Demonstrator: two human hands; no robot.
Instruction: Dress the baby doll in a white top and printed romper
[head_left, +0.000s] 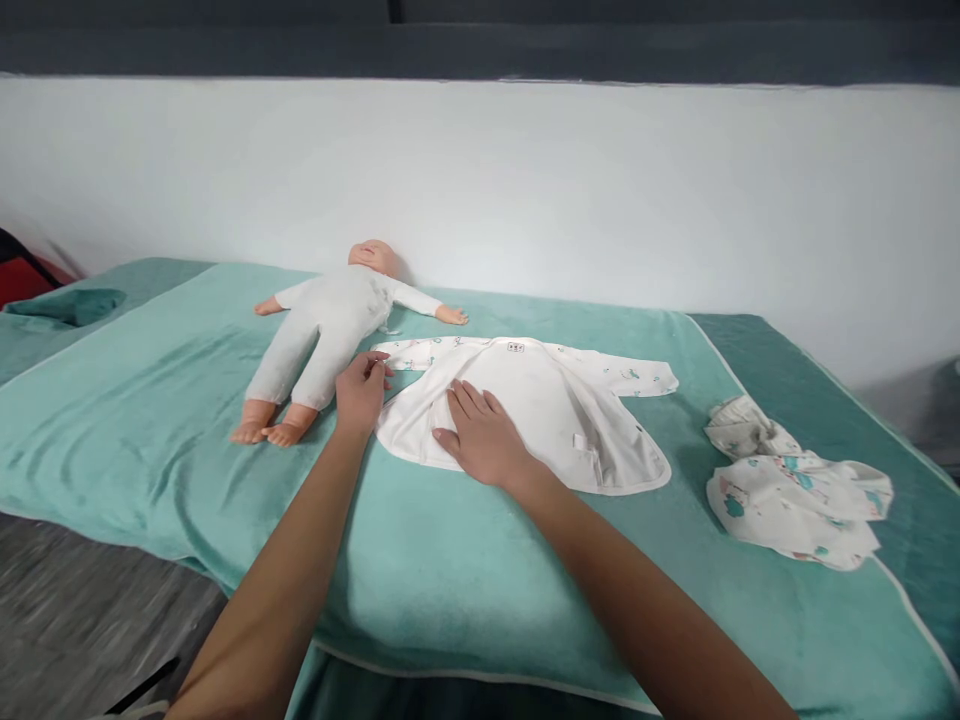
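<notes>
A white baby shirt (525,400) with a small print on its sleeves lies spread open on the green cover, inner side up. My left hand (362,390) has its fingers pinched together at the cuff of the left-lying sleeve. Flat on the left part of the shirt rests my right hand (484,432), fingers stretched out, holding nothing. To the left lies a baby doll (330,320) on its back, with a white cloth body and bare head, hands and feet. Its feet are close to my left hand.
Crumpled printed baby clothes (802,500) lie at the right. The green cover (465,560) drapes over the bed's front edge, and a white wall (480,180) stands behind. Something red and black (22,275) shows at the far left. Grey floor (82,610) is visible lower left.
</notes>
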